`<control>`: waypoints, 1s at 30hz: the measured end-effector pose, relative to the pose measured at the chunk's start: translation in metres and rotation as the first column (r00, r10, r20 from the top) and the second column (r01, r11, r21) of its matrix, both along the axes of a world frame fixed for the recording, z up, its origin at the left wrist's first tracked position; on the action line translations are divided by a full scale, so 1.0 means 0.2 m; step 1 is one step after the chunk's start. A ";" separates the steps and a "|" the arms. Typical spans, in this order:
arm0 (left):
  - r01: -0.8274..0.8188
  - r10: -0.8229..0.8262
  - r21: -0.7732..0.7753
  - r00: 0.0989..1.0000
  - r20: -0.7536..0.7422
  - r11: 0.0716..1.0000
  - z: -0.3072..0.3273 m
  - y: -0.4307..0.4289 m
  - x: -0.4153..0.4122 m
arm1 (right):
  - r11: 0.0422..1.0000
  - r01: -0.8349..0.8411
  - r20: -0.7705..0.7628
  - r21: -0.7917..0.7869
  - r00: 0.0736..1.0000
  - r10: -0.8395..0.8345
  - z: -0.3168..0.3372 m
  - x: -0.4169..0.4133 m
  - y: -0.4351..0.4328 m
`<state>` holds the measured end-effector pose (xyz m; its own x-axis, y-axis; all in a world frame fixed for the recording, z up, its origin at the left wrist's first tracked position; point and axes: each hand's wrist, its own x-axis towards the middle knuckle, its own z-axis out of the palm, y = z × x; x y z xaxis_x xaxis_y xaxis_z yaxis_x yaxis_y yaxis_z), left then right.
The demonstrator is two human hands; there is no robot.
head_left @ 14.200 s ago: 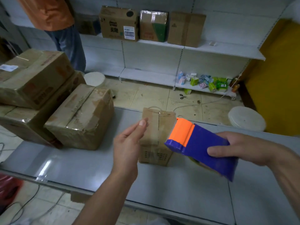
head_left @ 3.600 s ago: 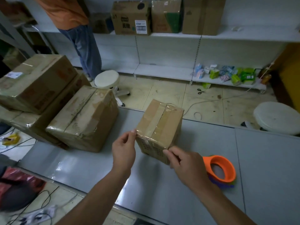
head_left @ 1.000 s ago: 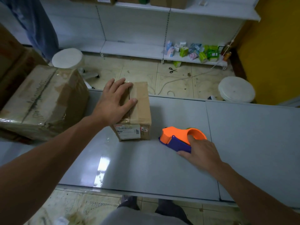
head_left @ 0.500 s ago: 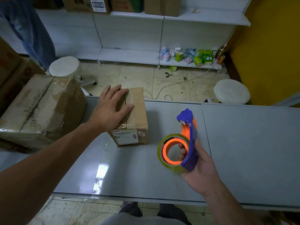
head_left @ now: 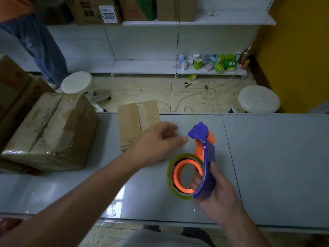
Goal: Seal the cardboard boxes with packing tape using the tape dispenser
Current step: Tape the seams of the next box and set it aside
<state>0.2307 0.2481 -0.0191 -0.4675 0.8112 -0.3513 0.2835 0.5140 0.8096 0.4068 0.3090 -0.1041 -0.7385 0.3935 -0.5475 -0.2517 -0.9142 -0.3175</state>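
Above the table (head_left: 267, 157), the right hand (head_left: 216, 193) grips the tape dispenser (head_left: 199, 161); the left hand (head_left: 156, 141), fingers loosely curled and holding nothing, reaches toward its tip. Likely next: pinching the tape end free for the small box (head_left: 137, 122).

White shelving (head_left: 144, 66), tiled floor (head_left: 151, 93), two round stools (head_left: 259, 98), yellow wall (head_left: 293, 50)

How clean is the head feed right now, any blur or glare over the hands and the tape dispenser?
Head view: the left hand is motion-smeared; the right hand and tape dispenser look sharper; a bright glare patch sits on the table near its front edge; straight shelf lines bow from the wide lens.
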 end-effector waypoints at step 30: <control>-0.287 0.274 0.035 0.937 0.215 0.957 -0.04 0.10 0.18 | 0.890 -0.266 0.051 0.370 0.963 0.266 0.06 0.05 0.06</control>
<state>0.2665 0.2687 -0.0279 -0.6023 0.6817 -0.4153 -0.0411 0.4931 0.8690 0.4166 0.3219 -0.0913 -0.8444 0.3563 -0.4001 -0.0160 -0.7632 -0.6459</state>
